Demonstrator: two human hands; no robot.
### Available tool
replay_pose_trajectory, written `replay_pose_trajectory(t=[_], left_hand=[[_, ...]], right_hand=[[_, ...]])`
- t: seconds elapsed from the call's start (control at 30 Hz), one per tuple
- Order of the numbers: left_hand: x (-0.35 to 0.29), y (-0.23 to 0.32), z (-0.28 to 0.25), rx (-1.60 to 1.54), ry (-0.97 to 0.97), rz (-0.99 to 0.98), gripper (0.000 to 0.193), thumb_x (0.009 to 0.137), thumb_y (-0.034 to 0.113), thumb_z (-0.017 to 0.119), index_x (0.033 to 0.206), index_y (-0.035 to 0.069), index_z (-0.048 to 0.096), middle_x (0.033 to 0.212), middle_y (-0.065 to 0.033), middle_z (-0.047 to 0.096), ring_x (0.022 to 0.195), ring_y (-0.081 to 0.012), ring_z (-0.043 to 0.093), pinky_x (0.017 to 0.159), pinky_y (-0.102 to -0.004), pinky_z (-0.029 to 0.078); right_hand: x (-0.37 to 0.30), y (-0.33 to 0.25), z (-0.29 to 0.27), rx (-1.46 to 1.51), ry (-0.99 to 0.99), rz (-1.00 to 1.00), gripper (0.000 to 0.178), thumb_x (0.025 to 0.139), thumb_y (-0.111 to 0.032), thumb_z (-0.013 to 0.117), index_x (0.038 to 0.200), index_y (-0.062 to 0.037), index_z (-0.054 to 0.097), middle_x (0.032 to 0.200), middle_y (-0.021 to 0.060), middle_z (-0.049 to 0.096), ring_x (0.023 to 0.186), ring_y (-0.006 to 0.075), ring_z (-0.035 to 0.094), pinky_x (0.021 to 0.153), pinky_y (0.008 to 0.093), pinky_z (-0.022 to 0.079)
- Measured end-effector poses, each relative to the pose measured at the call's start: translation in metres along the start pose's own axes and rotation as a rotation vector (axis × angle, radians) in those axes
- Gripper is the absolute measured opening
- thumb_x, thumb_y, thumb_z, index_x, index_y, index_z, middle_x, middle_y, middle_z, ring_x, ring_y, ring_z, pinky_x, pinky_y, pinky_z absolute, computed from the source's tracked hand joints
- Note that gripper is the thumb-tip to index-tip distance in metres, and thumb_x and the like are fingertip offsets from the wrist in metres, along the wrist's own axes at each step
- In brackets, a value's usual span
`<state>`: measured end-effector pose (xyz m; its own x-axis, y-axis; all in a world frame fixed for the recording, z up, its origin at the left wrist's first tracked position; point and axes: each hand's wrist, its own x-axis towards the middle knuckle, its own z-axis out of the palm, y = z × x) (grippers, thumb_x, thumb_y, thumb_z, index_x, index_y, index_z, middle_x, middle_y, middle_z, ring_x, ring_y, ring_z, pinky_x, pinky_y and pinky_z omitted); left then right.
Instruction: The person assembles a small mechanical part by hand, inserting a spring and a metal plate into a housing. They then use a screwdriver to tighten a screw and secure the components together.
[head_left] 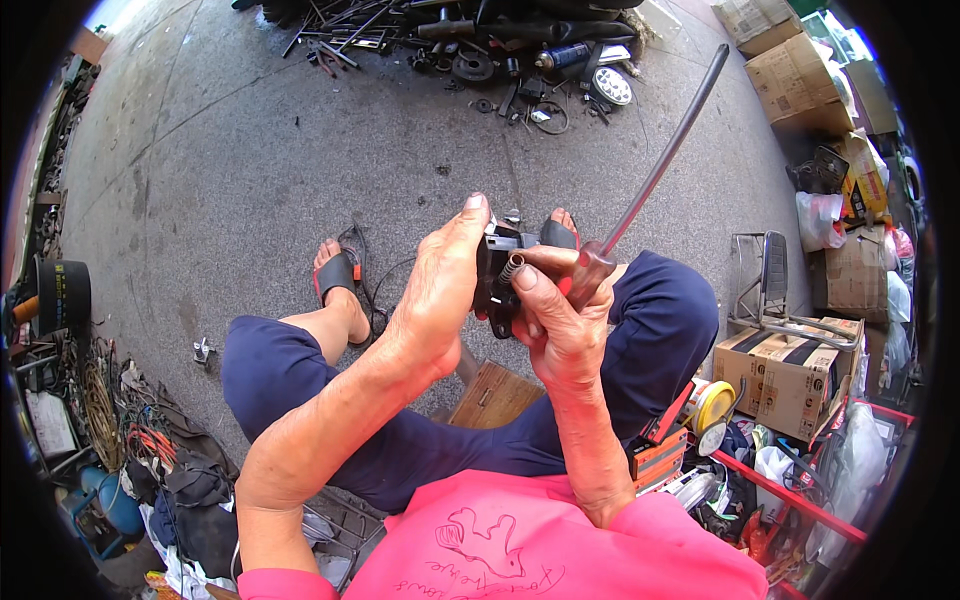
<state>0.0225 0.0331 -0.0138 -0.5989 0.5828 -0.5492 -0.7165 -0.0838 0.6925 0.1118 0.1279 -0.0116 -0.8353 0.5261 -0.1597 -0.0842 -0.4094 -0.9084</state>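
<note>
Right hand (560, 330) grips screwdriver (600, 255) | left hand (435, 290) clasps black part (495, 275) | part between hands

part I hold (497, 283): matt black plastic
hose (668, 150): smooth, dark, semi-glossy rubber
floor, upper left (300, 150): rough grey concrete
boxes, right (790, 375): matt cardboard

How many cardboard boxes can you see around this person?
4, all on the person's right: two stacked at the top corner, one beside the plastic bags, one near the knee. Clutter may hide more.
</note>
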Motion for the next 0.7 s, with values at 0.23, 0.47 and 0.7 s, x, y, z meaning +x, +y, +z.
replay_pose_trajectory(t=[0.23, 0.47, 0.7], left_hand=[[-0.002, 0.003, 0.001, -0.075, 0.014, -0.02, 0.04, 0.095, 0.047, 0.043, 0.099, 0.01, 0.057, 0.088, -0.0024, 0.062, 0.079, -0.0123, 0.058, 0.068, -0.0311, 0.046], [-0.001, 0.006, 0.005, -0.148, 0.004, -0.022, 0.038, 0.094, 0.046, 0.045, 0.1, 0.011, 0.058, 0.088, -0.0016, 0.063, 0.079, -0.0123, 0.058, 0.069, -0.0296, 0.045], [-0.001, 0.021, -0.001, -0.201, 0.03, 0.015, 0.039, 0.094, 0.043, 0.047, 0.099, 0.006, 0.06, 0.086, -0.0099, 0.066, 0.075, -0.0205, 0.063, 0.066, -0.0294, 0.047]], right_hand=[[0.002, 0.007, -0.004, -0.132, 0.019, -0.063, 0.019, 0.082, -0.011, 0.07, 0.097, 0.0003, 0.067, 0.059, -0.0021, 0.057, 0.045, 0.0028, 0.047, 0.04, 0.0179, 0.033], [0.003, 0.009, -0.009, -0.225, -0.011, -0.098, 0.02, 0.081, -0.008, 0.07, 0.1, 0.0003, 0.067, 0.058, -0.0031, 0.056, 0.047, 0.0022, 0.046, 0.042, 0.0183, 0.033], [0.018, 0.001, -0.024, 0.075, -0.038, -0.164, 0.028, 0.09, -0.014, 0.057, 0.109, 0.0074, 0.059, 0.05, -0.0003, 0.046, 0.039, 0.0062, 0.04, 0.039, 0.0219, 0.033]])
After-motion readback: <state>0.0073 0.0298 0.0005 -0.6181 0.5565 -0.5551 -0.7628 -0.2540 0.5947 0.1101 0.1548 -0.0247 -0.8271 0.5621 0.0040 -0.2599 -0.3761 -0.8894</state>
